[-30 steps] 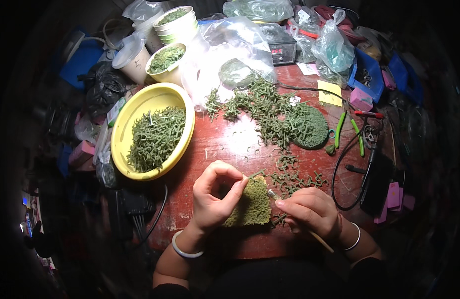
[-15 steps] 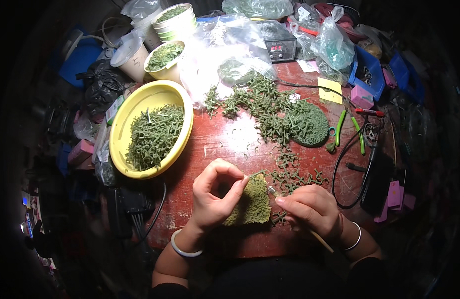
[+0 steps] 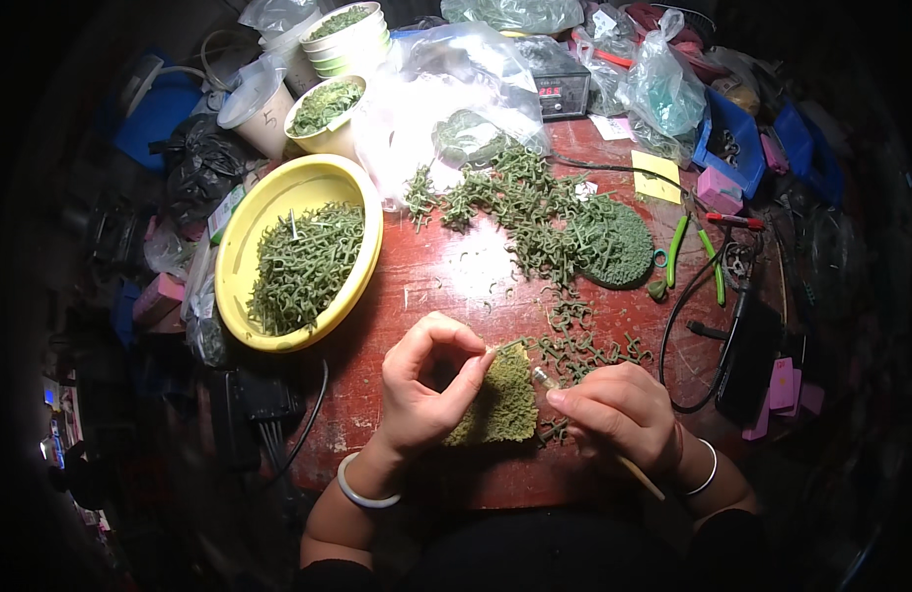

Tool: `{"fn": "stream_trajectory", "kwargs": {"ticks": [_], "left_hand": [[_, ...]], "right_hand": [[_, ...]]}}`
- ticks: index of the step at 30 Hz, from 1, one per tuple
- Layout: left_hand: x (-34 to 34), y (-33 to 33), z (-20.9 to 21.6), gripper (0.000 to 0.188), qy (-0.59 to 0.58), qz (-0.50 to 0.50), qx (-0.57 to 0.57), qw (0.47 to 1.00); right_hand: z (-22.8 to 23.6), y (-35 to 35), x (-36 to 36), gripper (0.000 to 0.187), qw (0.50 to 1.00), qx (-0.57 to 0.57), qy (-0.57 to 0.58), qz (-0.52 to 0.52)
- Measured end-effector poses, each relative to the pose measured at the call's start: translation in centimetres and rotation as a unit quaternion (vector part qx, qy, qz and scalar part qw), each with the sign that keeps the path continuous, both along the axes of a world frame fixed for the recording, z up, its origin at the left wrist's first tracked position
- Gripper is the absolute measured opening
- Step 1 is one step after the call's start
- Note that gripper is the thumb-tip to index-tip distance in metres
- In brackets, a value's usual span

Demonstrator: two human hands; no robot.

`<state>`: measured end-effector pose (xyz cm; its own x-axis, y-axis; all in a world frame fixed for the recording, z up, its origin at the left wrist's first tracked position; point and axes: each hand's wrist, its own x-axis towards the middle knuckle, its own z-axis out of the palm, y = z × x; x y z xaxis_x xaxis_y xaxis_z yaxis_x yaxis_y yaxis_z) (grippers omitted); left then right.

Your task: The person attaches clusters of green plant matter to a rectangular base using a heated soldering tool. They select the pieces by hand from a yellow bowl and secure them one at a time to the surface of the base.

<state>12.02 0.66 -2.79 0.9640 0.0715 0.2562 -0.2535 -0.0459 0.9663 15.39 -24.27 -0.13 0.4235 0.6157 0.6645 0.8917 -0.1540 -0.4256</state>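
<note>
Green piece (image 3: pixel 513 344), thin and small, is pinched between the thumb and forefinger of the left hand (image 3: pixel 424 390), so the grip there is closed upon it. It is located at the far side of the mossy pad (image 3: pixel 507 400), which is laid near the middle of the near edge of the table (image 3: pixel 426 266); whether the pad is touched by it cannot be told. By the right hand (image 3: pixel 619 409) a wooden-handled tool (image 3: pixel 636 476) is gripped, and its metal tip is pointed toward the pad. If the piece were pushed from one side, it could be turned or dropped, because only a small end seems to be held. Once dropped, it could be easily confused with the loose pieces (image 3: pixel 574 365), which are scattered beside the pad, toward the right edge. The pad could be shifted under pressure, since no fixing is seen. A left fingertip could also be poked, if the tool were slipped across the small gap
</note>
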Motion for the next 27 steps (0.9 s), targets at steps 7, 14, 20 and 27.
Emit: {"fn": "stream_trajectory", "kwargs": {"ticks": [7, 14, 20, 27], "left_hand": [[0.05, 0.06, 0.0, 0.016, -0.004, -0.001, 0.0, 1.0], [0.04, 0.03, -0.11, 0.016, -0.005, -0.002, 0.003, 1.0], [0.05, -0.1, 0.01, 0.016, -0.007, 0.003, 0.0, 1.0], [-0.04, -0.02, -0.11, 0.016, -0.001, 0.001, -0.003, 1.0]], "right_hand": [[-0.21, -0.05, 0.02, 0.031, 1.0, -0.01, -0.004, 0.012], [-0.31, -0.04, 0.02, 0.032, 1.0, 0.008, 0.002, 0.011], [-0.05, 0.02, -0.1, 0.031, 1.0, -0.005, 0.005, -0.017], [0.01, 0.1, -0.05, 0.031, 1.0, -0.001, 0.0, -0.006]]}}
